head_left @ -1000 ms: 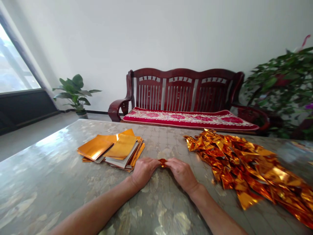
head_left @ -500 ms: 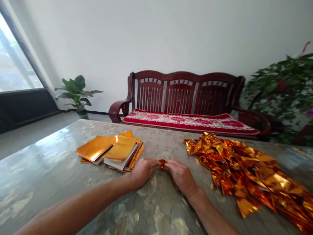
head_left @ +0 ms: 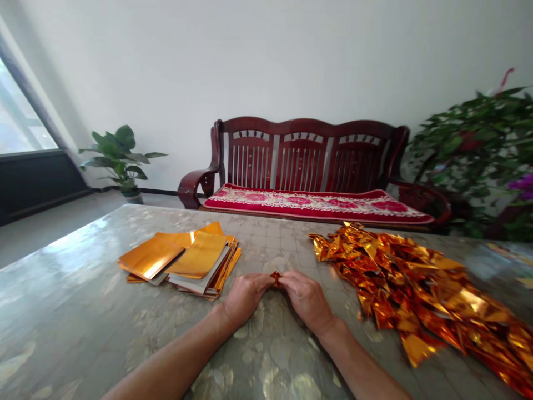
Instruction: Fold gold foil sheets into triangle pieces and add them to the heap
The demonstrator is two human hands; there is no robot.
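My left hand [head_left: 245,297] and my right hand [head_left: 307,300] meet at the middle of the table [head_left: 75,311], fingers closed, both pinching one small folded piece of gold foil paper [head_left: 275,278] between their fingertips. Only a bit of the foil shows above the fingers. A stack of flat gold foil sheets [head_left: 183,258] lies just left of my left hand. A big heap of folded gold foil pieces [head_left: 416,289] spreads out to the right of my right hand.
Behind the table stands a dark red wooden bench [head_left: 308,161] with a red flowered cushion. A potted plant [head_left: 119,158] stands on the floor at the left, and a large leafy plant [head_left: 474,150] fills the right.
My hands stay pinched on the small foil piece and have drawn slightly closer together. The view has shifted a little to the right.
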